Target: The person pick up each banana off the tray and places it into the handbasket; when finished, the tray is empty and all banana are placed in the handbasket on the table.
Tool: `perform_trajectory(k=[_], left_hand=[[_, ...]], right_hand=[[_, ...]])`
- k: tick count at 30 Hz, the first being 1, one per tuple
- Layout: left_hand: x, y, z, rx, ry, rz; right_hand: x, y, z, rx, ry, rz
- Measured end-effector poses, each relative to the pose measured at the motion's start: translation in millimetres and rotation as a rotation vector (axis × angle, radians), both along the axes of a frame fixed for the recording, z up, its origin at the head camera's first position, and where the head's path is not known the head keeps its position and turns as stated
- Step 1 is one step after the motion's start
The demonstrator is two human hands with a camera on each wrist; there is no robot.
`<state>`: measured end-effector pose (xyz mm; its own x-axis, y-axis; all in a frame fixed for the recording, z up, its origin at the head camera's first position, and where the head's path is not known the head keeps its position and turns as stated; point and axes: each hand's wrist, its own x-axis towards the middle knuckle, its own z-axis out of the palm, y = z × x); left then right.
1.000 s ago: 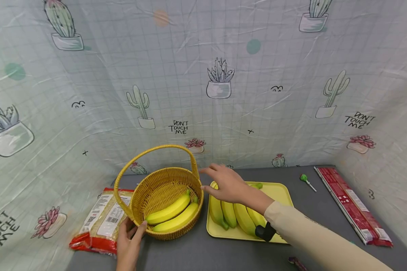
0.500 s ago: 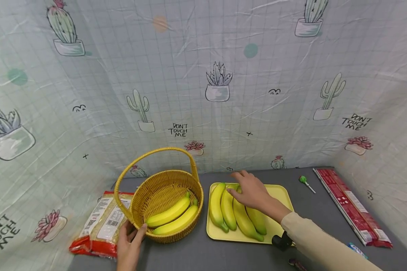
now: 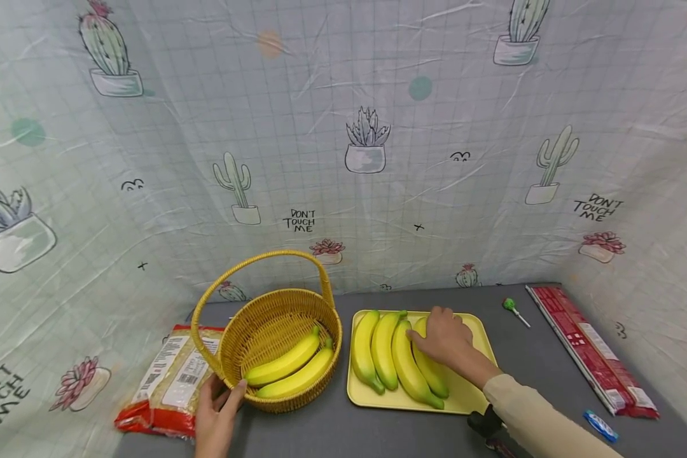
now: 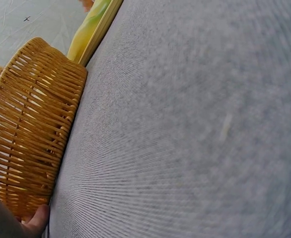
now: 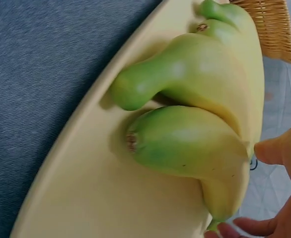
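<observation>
A woven yellow basket (image 3: 263, 318) with a hoop handle holds two bananas (image 3: 289, 369). My left hand (image 3: 217, 413) cups its near outer wall, with the thumb (image 4: 36, 220) against the weave of the basket (image 4: 31, 134). To its right a yellow tray (image 3: 466, 394) carries several green-tipped bananas (image 3: 380, 350) side by side. My right hand (image 3: 443, 331) lies on the far end of the rightmost banana (image 3: 432, 375), fingers curled over it. In the right wrist view the thumb (image 5: 279, 148) and a fingertip flank that banana (image 5: 185, 144) on the tray (image 5: 110, 188).
A red-and-white food bag (image 3: 168, 381) lies left of the basket. On the grey table (image 4: 195, 129) are a green lollipop (image 3: 514, 308), a long red box (image 3: 589, 346) at the right edge and a blue wrapped sweet (image 3: 601, 426). Cactus-print cloth walls the back and sides.
My right hand has moved from the basket's rim rightward across the tray and come down on the rightmost banana. The left hand has stayed on the basket.
</observation>
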<state>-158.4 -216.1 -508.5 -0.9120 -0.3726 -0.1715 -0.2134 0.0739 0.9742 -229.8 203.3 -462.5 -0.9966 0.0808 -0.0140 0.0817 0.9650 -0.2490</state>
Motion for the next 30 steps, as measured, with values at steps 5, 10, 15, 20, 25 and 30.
perform_trajectory(k=[5, 10, 15, 20, 25, 30], left_hand=[[0.8, -1, 0.9, -0.006, 0.004, -0.002], [0.9, -1, 1.0, -0.001, 0.004, -0.001], [1.0, 0, 0.1, 0.005, 0.003, -0.006], [1.4, 0, 0.0, 0.004, 0.013, -0.003], [2.6, 0, 0.0, 0.002, 0.031, -0.001], [2.3, 0, -1.3, 0.000, 0.032, 0.002]], right_hand=[[3.9, 3, -9.0, -0.001, -0.062, -0.023], [6.6, 7, -15.3, -0.048, -0.083, -0.026], [8.7, 12, -21.6, -0.088, -0.073, -0.018], [10.8, 15, -33.7, -0.073, -0.025, -0.009], [13.3, 19, -38.1, -0.078, -0.001, -0.016], [15.7, 23, -38.6, -0.092, 0.001, -0.012]])
